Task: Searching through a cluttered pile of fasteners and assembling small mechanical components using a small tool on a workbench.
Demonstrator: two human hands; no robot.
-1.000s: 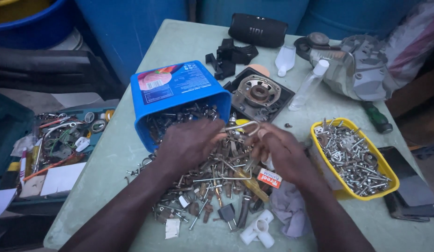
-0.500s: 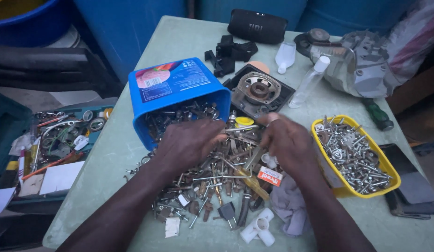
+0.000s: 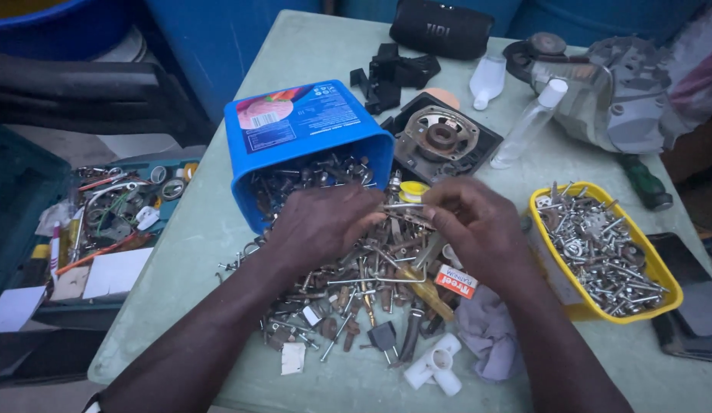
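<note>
Two bare forearms, no sleeves

The left hand (image 3: 321,222) and right hand (image 3: 478,229) wear no gloves, rings or watch; both forearms are uncovered to the frame's lower edge, with only short trimmed fingernails showing on the fingers.

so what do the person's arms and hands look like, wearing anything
Both forearms are bare, with no sleeves in view. The left hand and right hand wear no gloves, and no rings show. At the bottom edge, a small strip of something dark and light sits at the left arm, too cropped to identify.
</note>
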